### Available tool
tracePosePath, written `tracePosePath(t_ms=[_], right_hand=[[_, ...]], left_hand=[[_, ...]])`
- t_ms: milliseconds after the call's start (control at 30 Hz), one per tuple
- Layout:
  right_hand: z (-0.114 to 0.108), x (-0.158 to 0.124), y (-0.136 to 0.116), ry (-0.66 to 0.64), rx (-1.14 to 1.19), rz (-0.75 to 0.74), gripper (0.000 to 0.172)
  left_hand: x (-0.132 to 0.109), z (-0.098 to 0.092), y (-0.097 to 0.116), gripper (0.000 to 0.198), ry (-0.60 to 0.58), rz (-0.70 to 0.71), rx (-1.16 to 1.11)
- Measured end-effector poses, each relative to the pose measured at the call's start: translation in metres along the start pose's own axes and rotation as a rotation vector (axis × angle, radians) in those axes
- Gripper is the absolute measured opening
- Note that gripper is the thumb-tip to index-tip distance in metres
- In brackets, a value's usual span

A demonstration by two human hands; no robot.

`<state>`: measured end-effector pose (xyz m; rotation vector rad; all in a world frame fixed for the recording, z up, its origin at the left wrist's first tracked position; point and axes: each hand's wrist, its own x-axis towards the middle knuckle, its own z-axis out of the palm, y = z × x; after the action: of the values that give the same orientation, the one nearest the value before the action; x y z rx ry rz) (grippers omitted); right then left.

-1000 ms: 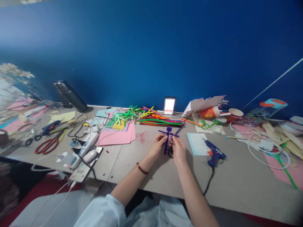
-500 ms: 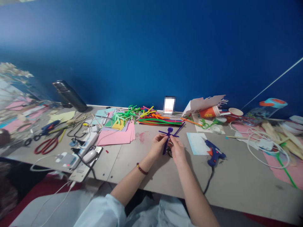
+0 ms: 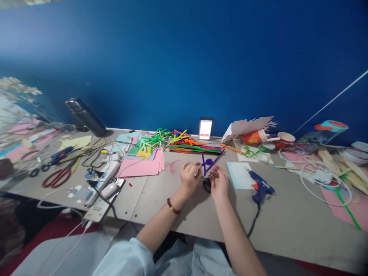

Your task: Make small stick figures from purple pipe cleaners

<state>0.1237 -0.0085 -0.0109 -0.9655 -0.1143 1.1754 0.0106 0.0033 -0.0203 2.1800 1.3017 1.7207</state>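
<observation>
- Our left hand (image 3: 189,178) is narrow, its fingertips pinched together on the side of the purple pipe-cleaner figure (image 3: 208,163), with a red beaded bracelet (image 3: 171,206) around the wrist
- Our right hand (image 3: 218,184) is narrow too, its fingers curled just beside the figure and over a dark loop (image 3: 207,186); we cannot tell whether it is gripping anything
- The figure stands tilted between our two hands, above the tabletop, with a round purple head and thin purple stems angling away from it
- The dark loop sits low between our hands, partly hidden by the right fingers, and we cannot tell exactly what it is
- Just ahead of the figure lies a bundle of rainbow pipe cleaners (image 3: 195,148), and a heap of twisted green pipe cleaners (image 3: 155,140) sits to its left
- To the left of our hands is a stack of pink paper (image 3: 140,165), with a faint red stain (image 3: 171,167) on the grey table (image 3: 155,195) between the paper and our left hand
- To the right of our hands are a pale blue card (image 3: 238,174) and a blue glue gun (image 3: 260,186), apart from each other but close, with the gun's black cord (image 3: 254,224) running off the table edge
- Further left lie red-handled scissors (image 3: 59,177) and a white power strip (image 3: 104,178)
- Against the blue wall (image 3: 172,57) stand a dark bottle (image 3: 86,117) and a blurred phone (image 3: 205,129), and a red paper cup (image 3: 253,137) lies on its side at the far right
</observation>
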Motion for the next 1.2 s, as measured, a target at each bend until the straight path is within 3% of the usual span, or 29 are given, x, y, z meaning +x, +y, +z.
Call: tracePosePath(t_ms=[100, 233, 600, 900, 1200], right_hand=[[0.001, -0.001, -0.003, 0.02, 0.006, 0.026, 0.024], [0.001, 0.002, -0.007, -0.034, -0.004, 0.021, 0.023], [-0.003, 0.002, 0.001, -0.307, -0.357, -0.064, 0.034], [-0.004, 0.005, 0.005, -0.251, -0.421, -0.172, 0.032], [-0.004, 0.004, 0.007, -0.268, -0.397, -0.142, 0.03]], left_hand=[[0.003, -0.004, -0.002, 0.015, 0.008, 0.205, 0.164], [0.004, -0.005, -0.003, 0.014, -0.005, 0.264, 0.216], [0.007, -0.003, -0.001, 0.011, 0.024, 0.214, 0.159], [0.005, 0.002, -0.006, 0.011, -0.002, 0.083, 0.07], [0.003, 0.002, -0.007, 0.012, -0.009, 0.041, 0.04]])
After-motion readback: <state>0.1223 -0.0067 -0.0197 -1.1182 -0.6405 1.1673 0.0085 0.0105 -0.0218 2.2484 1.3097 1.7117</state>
